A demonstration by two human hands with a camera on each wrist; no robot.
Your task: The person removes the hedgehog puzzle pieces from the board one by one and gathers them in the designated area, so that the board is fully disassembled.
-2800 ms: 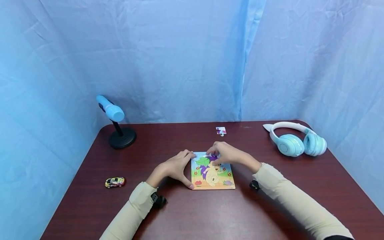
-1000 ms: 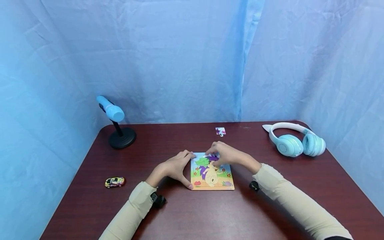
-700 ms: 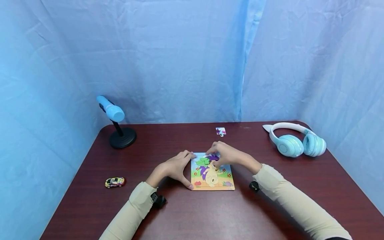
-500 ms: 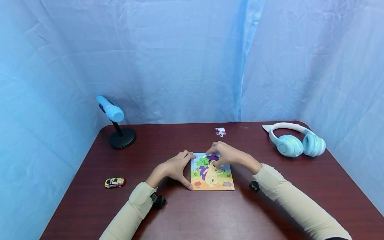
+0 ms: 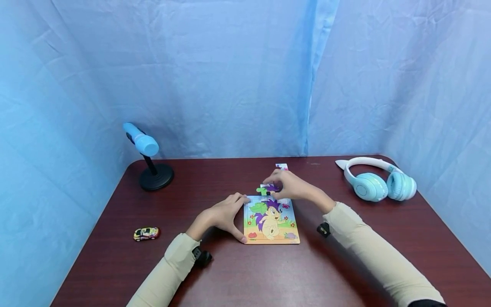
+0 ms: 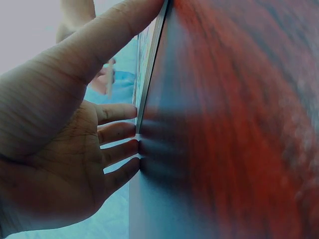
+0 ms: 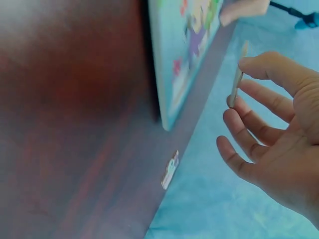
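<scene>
A small framed jigsaw puzzle [image 5: 271,221] with a cartoon hedgehog picture lies flat on the dark red table [image 5: 245,273]. My left hand [image 5: 226,213] rests against the puzzle's left edge [image 6: 149,64], thumb and fingers straight along it. My right hand [image 5: 287,187] is lifted just behind the puzzle's far edge and pinches a green and purple puzzle piece [image 5: 267,188] between thumb and forefinger; the right wrist view shows that piece [image 7: 238,74] edge-on. Another loose piece [image 5: 281,166] lies further back, partly hidden by that hand, and shows in the right wrist view [image 7: 170,171].
A blue microphone on a black stand [image 5: 147,157] is at the back left. A toy car [image 5: 146,233] sits near the left edge. Blue and white headphones [image 5: 377,179] lie at the back right. Blue cloth walls surround the table.
My right hand has lifted a piece out of the puzzle's top edge and moved it back, away from the frame. The left hand has stayed on the left edge.
</scene>
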